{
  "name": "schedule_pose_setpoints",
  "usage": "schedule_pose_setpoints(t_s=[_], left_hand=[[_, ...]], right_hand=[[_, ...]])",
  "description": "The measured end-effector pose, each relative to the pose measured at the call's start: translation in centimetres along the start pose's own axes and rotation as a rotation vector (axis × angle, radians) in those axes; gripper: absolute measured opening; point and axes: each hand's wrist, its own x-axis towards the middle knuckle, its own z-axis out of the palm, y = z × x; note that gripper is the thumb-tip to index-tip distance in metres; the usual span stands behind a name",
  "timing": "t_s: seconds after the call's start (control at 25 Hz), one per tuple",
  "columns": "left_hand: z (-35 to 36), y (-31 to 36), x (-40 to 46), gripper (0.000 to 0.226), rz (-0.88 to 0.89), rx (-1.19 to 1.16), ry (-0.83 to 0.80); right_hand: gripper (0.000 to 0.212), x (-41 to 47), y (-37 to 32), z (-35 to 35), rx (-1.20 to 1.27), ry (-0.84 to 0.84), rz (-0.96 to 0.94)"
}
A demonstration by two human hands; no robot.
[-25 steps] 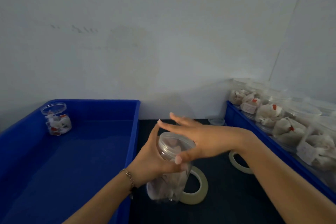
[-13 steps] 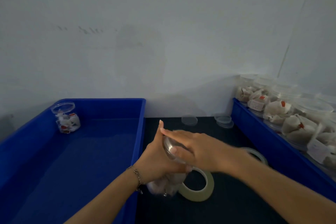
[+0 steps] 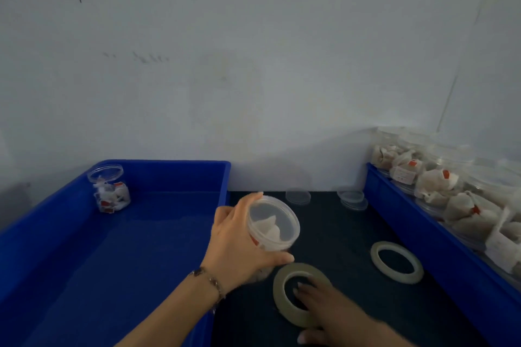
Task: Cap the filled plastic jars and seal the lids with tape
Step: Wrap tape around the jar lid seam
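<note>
Left hand (image 3: 236, 245) grips capped clear plastic jar (image 3: 272, 224), tilted, above dark tabletop (image 3: 338, 234) centre. Right hand (image 3: 327, 307) at 6 o'clock, fingers in core of beige tape roll (image 3: 300, 294); grip unclear, blurred. Risk: one-handed tilted hold, lid pops or jar slips during taping.

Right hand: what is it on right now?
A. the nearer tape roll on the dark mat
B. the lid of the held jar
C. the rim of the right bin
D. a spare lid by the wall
A: the right hand lies on the nearer tape roll, fingertips in its hole, while the left hand alone holds the capped jar.
</note>
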Motion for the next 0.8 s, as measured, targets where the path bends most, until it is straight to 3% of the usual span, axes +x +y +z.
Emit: schedule_pose_setpoints(t_s=[0.12, 0.28, 0.36, 0.44, 0.56, 0.68, 0.8], left_hand=[[1.6, -0.4, -0.3, 0.111, -0.027, 0.072, -0.067], [2.6, -1.7, -0.4, 0.088, -0.120, 0.103, -0.147], [3.1, -2.0, -0.3, 0.085, -0.147, 0.057, -0.180], [3.7, -2.0, -0.3, 0.085, -0.155, 0.007, -0.273], [3.8, -1.7, -0.6, 0.095, -0.132, 0.152, -0.474], [2.6, -1.2, -1.0, 0.115, 0.021, 0.459, -0.527], [0.9, 0.6, -1.1, 0.079, 0.309, 0.492, -0.358]], right_hand=[[0.069, -0.9, 0.6, 1.7, -0.083, 0.101, 0.042], [0.025, -3.6, 1.6, -0.2, 0.210, 0.504, 0.184], [0.027, -4.9, 1.5, -0.7, 0.270, 0.651, 0.113], [0.027, -5.6, 0.4, -1.6, 0.150, 0.770, 0.012], [0.027, -5.9, -1.2, -2.4, 0.010, 0.791, -0.114], [0.029, -6.2, -1.6, -3.5, -0.116, 0.758, -0.141], [0.032, -6.2, -2.2, -4.2, -0.165, 0.746, -0.085]])
